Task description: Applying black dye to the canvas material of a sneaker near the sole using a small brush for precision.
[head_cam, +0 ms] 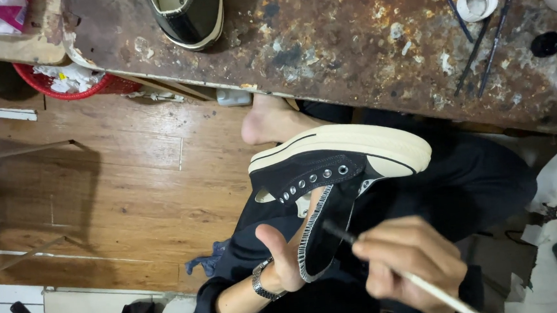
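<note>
landmark: black sneaker (331, 166) with cream sole, held over my lap, just below the tabletop (362, 46) edge; all places given from it.
left hand (285, 257): slid inside the sneaker from the opening, thumb outside against the tongue. Closed on the sneaker from within, so the shoe sits on the hand like a last and I can turn it.
sneaker pose: on its side, sole toward the tabletop, eyelets and upper facing me, so the upper is open to the brush.
right hand (410, 265): below the sneaker toward its toe end, fingers pinched narrow round a thin brush (424, 283), pencil grip for control.
brush: pale handle runs down and away from the sneaker, dark tip at the tongue edge; touching or just off it, can't tell.
watch (263, 283): on my left wrist, below the sneaker.
second shoe (188, 12): well above the sneaker on the tabletop, toward its heel side, dark with cream sole, partly cut off by the frame.
small white pot (477, 1): on the tabletop above the sneaker's toe end, contents unclear.
spare brushes (480, 44): thin dark sticks lying beside that pot, within reach.
black lid (546, 44): on the tabletop past the brushes, away from the sneaker.
bare foot (269, 121): just above the sneaker's heel, on the wooden floor (98, 189).
red basket (67, 83): far off the heel side, under the tabletop.
</note>
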